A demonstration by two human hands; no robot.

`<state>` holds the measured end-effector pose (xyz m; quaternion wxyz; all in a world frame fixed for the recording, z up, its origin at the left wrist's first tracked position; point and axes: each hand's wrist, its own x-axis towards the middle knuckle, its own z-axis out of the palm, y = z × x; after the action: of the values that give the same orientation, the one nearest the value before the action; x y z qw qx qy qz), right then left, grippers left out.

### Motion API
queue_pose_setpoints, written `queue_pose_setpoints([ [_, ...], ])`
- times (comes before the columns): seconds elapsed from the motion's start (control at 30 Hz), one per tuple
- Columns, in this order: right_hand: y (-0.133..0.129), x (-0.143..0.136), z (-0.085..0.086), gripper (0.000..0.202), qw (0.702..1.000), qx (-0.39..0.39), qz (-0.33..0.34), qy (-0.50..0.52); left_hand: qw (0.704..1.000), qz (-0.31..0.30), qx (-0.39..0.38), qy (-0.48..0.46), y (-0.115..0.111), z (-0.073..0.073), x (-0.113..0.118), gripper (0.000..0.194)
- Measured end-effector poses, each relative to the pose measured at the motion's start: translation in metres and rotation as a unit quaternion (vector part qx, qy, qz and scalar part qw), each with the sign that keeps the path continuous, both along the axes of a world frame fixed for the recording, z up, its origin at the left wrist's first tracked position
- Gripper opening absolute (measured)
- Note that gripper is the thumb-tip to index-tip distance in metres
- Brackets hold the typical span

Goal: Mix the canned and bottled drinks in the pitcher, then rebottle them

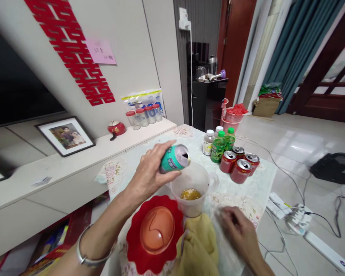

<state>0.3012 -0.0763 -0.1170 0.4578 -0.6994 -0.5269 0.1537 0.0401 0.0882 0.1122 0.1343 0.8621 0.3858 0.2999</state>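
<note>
So, your left hand [146, 168] has its fingers clamped around a teal drink can [172, 159], tipped over the left side of a translucent plastic jug [191, 209] with some amber liquid [190, 194] at the bottom. Your right hand [243, 230] is kinda blurry, fingers curled, but I can't tell if they're pressed together. It's beside a yellowish cloth [201, 245] on the desk [264, 176]. You've also got four pull-tab cans [240, 172] grouped behind the jug, to the right.
</note>
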Motion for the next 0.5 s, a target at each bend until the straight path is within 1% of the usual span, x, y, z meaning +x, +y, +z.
queue_pose_setpoints([
  [0.07, 0.009, 0.024, 0.004, 0.043, 0.997, 0.023, -0.075, 0.007, 0.991, 0.035, -0.026, -0.127, 0.003, -0.006, -0.019, 0.072],
  [0.13, 0.022, 0.049, 0.006, 0.061, 0.986, 0.036, -0.159, 0.019, 0.967, 0.090, -0.056, -0.231, 0.006, -0.017, -0.041, 0.070],
  [0.17, 0.029, 0.061, 0.005, 0.069, 0.978, 0.019, -0.207, 0.031, 0.951, 0.123, -0.073, -0.273, 0.007, -0.025, -0.054, 0.068],
  [0.2, 0.036, 0.072, 0.005, 0.076, 0.971, 0.002, -0.235, 0.035, 0.936, 0.155, -0.088, -0.302, 0.007, -0.034, -0.066, 0.067],
  [0.27, 0.049, 0.089, 0.002, 0.082, 0.966, -0.041, -0.255, 0.007, 0.910, 0.213, -0.112, -0.338, 0.006, -0.057, -0.091, 0.067],
  [0.33, 0.059, 0.099, 0.000, 0.083, 0.966, -0.058, -0.252, -0.009, 0.892, 0.249, -0.145, -0.348, 0.001, -0.083, -0.112, 0.070],
  [0.4, 0.066, 0.101, -0.001, 0.080, 0.967, -0.060, -0.247, -0.017, 0.884, 0.270, -0.165, -0.345, -0.006, -0.110, -0.129, 0.071],
  [0.5, 0.073, 0.097, 0.000, 0.076, 0.968, -0.055, -0.241, -0.037, 0.872, 0.297, -0.185, -0.343, -0.018, -0.146, -0.145, 0.068],
])
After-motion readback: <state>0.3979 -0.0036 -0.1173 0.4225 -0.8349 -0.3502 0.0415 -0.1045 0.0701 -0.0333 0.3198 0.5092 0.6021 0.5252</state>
